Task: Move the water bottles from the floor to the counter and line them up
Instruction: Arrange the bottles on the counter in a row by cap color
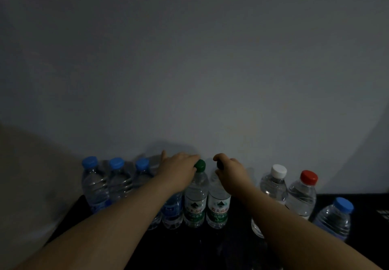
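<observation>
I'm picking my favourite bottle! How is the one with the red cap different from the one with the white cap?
The red-capped bottle has a red lid, the white-capped bottle a white one. The red-capped bottle stands right of the white-capped bottle. The right forearm hides the white-capped bottle's lower part; the red-capped bottle shows almost whole. Both are clear, upright and unheld on the dark counter.
</observation>
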The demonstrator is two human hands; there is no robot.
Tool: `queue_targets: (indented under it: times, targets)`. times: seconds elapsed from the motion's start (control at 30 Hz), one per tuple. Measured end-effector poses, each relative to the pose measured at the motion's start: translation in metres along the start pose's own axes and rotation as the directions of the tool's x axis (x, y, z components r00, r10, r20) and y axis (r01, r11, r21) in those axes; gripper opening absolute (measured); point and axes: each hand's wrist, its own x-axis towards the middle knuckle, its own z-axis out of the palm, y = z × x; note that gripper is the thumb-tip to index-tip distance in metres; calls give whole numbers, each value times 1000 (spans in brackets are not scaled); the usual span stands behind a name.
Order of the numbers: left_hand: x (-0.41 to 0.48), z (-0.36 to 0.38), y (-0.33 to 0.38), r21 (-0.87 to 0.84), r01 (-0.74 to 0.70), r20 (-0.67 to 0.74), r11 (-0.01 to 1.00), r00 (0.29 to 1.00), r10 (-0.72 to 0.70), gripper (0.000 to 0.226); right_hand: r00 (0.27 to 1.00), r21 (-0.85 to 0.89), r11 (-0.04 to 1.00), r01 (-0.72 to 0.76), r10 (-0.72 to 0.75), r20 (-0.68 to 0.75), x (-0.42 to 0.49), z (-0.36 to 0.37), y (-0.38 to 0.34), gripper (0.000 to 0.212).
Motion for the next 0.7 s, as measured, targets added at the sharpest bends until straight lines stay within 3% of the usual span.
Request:
queue_targets:
  times: [0.33, 0.7]
  targets:
    - [4, 8, 9, -73, 77, -90, 994, 993, -83, 33, 1000, 30, 999, 14, -14, -11, 0, 1, 3, 40]
    - [1, 11, 11, -120, 113, -62, 986, 991, -121, 27, 1000, 31, 999, 21, -20, -17, -1, 6, 3, 41]
